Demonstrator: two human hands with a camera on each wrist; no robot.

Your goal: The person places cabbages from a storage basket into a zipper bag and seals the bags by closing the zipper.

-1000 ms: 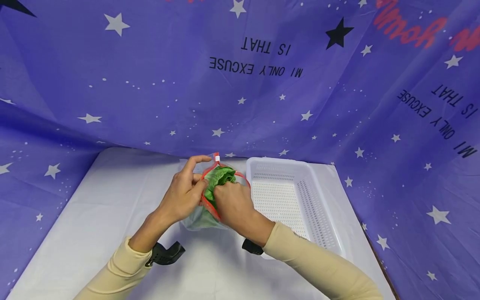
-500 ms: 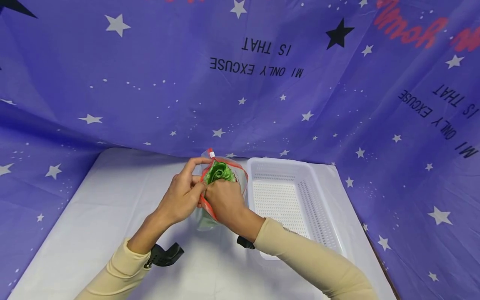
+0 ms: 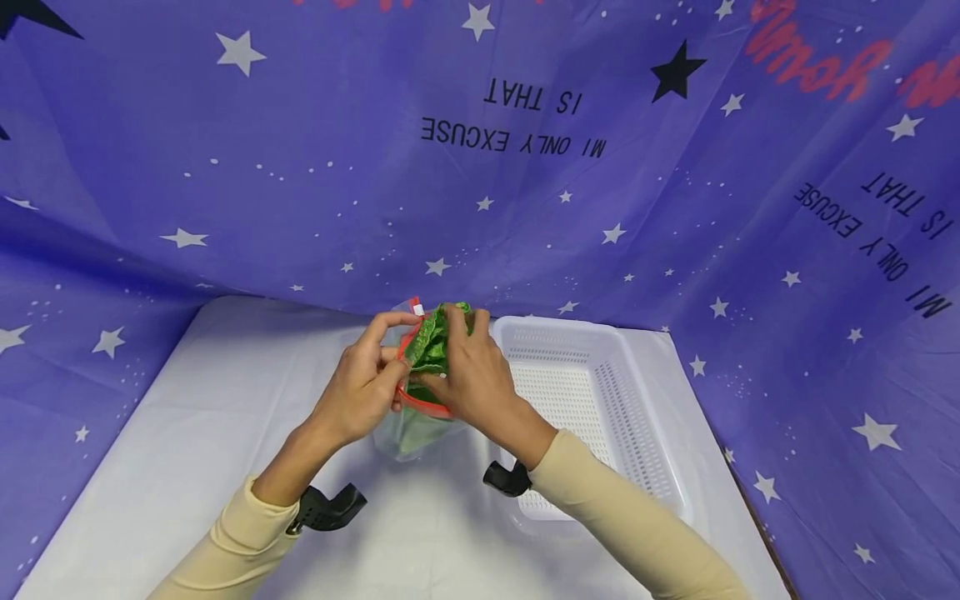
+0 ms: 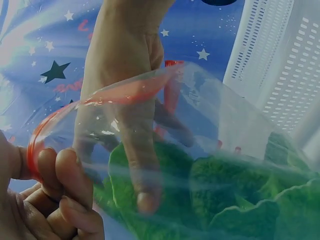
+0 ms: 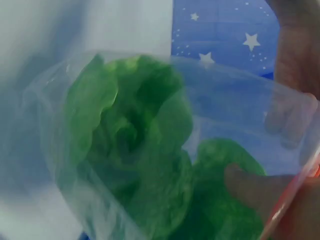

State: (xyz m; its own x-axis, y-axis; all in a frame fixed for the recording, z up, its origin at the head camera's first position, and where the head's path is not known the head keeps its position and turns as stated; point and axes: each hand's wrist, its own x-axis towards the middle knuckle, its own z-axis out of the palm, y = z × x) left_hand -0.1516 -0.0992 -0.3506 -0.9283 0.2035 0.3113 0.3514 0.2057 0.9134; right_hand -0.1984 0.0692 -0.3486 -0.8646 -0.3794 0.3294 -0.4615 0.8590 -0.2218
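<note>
A clear zip bag (image 3: pixel 414 432) with a red zip edge stands upright on the white table, its mouth spread. My left hand (image 3: pixel 356 387) pinches the red edge on the left side between thumb and fingers. Leafy green lettuce (image 3: pixel 429 340) pokes out of the mouth, and more lettuce (image 5: pixel 130 135) shows through the plastic in the right wrist view. My right hand (image 3: pixel 480 375) holds the upper leaves, fingers over the far side and thumb inside the bag. Through the film in the left wrist view, one of its digits presses against a lettuce leaf (image 4: pixel 175 185).
A white perforated plastic basket (image 3: pixel 633 408) stands just right of the bag, with nothing seen in it. Blue star-printed cloth (image 3: pixel 525 225) walls the back and sides of the table (image 3: pixel 247 375). Black wrist cameras (image 3: pixel 330 508) hang below both wrists.
My right hand was deep in the bag's mouth with curled fingers; it has risen and its fingers have spread round leaves that now stand higher. My left hand keeps its pinch on the edge.
</note>
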